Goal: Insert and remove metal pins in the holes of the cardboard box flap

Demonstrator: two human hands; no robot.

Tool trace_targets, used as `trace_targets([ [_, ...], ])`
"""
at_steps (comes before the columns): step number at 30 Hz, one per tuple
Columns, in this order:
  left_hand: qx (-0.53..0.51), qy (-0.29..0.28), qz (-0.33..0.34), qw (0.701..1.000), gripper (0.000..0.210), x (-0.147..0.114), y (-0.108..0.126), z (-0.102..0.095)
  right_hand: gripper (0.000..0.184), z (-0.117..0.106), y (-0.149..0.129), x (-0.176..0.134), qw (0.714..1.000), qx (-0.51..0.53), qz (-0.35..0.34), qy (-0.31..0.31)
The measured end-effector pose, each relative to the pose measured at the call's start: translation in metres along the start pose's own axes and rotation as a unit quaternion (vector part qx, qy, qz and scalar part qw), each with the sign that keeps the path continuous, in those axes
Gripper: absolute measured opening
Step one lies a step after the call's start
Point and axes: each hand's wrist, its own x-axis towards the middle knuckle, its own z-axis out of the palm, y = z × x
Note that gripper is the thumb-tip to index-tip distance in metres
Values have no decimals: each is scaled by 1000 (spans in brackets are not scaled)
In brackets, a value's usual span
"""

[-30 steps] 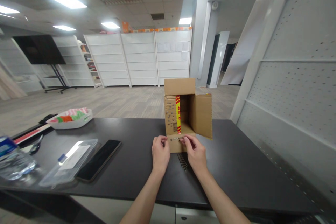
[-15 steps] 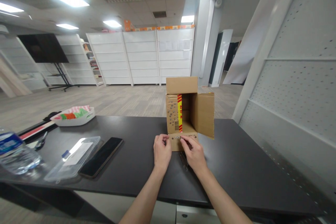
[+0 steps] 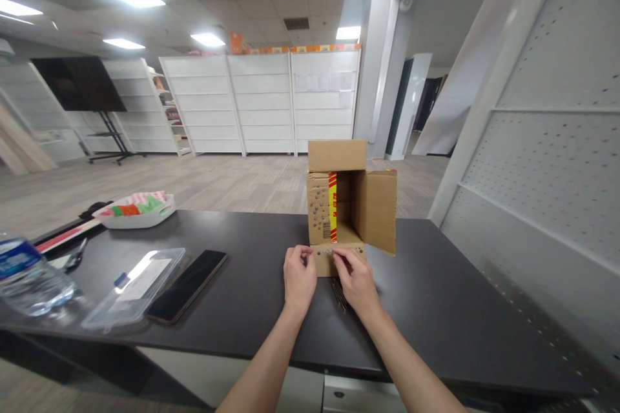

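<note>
An open cardboard box (image 3: 380,210) stands on the dark table, its side, top and front flaps spread. My left hand (image 3: 300,277) is closed, thumb and fingertips at the left edge of the lower front flap (image 3: 325,266). Along that flap runs a row of small round metal heads. My right hand (image 3: 357,277) has thumb and forefinger pinched together at this row; whatever is between them is too small to make out. Partly under the right hand lies a bunch of long thin metal screws or nails (image 3: 338,293). More round heads dot the box's left flap (image 3: 318,206), beside yellow-red tape (image 3: 332,206).
Left on the table (image 3: 252,251) are a black phone (image 3: 188,287), a clear plastic case (image 3: 138,287), a water bottle (image 3: 29,281) and a white basket (image 3: 140,216) with colourful packets. A white perforated panel (image 3: 547,161) rises along the right.
Both hands stay almost in place at the front flap. The view has tilted very slightly; the box and other objects have not moved.
</note>
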Motion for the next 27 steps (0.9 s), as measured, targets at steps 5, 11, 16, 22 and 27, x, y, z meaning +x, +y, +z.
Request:
trace_targets([
  [5,-2,-3,-3,1000,15,0,0,0,19,0,0,-1,1000,-12,9,-3],
  [11,0,4,3,1000,15,0,1,0,17,1,1,-2,999,-21,25,-8],
  [16,-2,8,6,1000,15,0,0,0,17,0,-1,-2,999,-32,5,-13],
  [22,-3,4,4,1000,15,0,-1,1,18,0,-1,-2,999,-41,-9,-6],
  [27,-3,0,4,1000,16,0,-1,1,17,0,-4,-4,997,-53,-42,-37],
])
